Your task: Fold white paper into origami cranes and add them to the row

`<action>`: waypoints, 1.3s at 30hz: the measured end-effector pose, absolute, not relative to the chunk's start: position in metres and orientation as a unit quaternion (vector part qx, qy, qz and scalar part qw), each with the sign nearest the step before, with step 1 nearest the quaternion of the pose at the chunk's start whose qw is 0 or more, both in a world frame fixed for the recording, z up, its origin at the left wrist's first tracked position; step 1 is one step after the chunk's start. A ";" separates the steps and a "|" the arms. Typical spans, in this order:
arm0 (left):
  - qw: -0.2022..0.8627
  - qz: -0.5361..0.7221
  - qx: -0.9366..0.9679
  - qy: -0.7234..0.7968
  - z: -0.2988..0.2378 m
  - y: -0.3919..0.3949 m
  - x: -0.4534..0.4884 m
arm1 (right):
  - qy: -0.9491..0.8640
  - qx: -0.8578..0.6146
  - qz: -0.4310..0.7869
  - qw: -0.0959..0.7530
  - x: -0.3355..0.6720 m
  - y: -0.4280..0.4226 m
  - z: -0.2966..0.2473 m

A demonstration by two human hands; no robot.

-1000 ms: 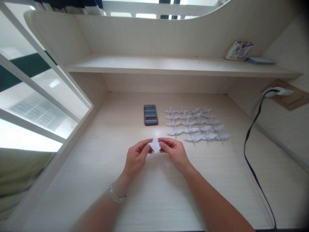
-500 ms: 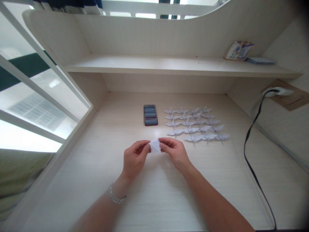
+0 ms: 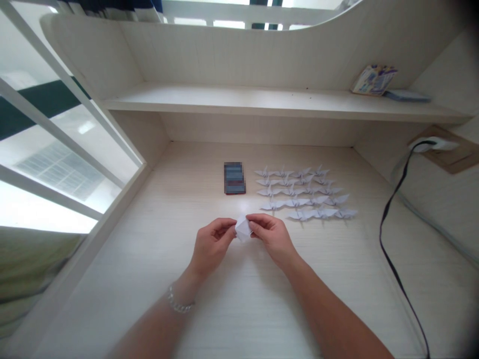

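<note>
A small folded piece of white paper [image 3: 243, 229] is pinched between both my hands above the pale wooden desk [image 3: 157, 249]. My left hand [image 3: 211, 246] grips its left edge with fingers curled; a bracelet sits on that wrist. My right hand [image 3: 271, 237] pinches its right edge with thumb and forefinger. Behind and to the right of my hands, several white paper cranes [image 3: 305, 192] lie in neat rows on the desk.
A dark phone [image 3: 234, 178] lies flat left of the cranes. A black cable [image 3: 392, 219] runs from a wall socket [image 3: 436, 145] down the right side. A shelf [image 3: 262, 99] above holds a colourful packet [image 3: 373, 80]. A window frame [image 3: 56, 134] borders the left.
The folded paper looks slightly more compact and turned between my fingers. Both hands stay in almost the same spot above the desk.
</note>
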State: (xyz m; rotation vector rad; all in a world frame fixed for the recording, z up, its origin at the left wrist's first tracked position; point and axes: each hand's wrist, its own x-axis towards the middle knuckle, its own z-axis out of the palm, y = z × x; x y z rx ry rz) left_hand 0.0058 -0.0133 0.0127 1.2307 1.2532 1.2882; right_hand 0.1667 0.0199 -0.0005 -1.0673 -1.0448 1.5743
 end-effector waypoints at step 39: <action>0.425 0.525 0.515 0.528 0.014 -0.016 0.010 | -0.397 -0.369 0.726 0.423 0.165 0.016 0.003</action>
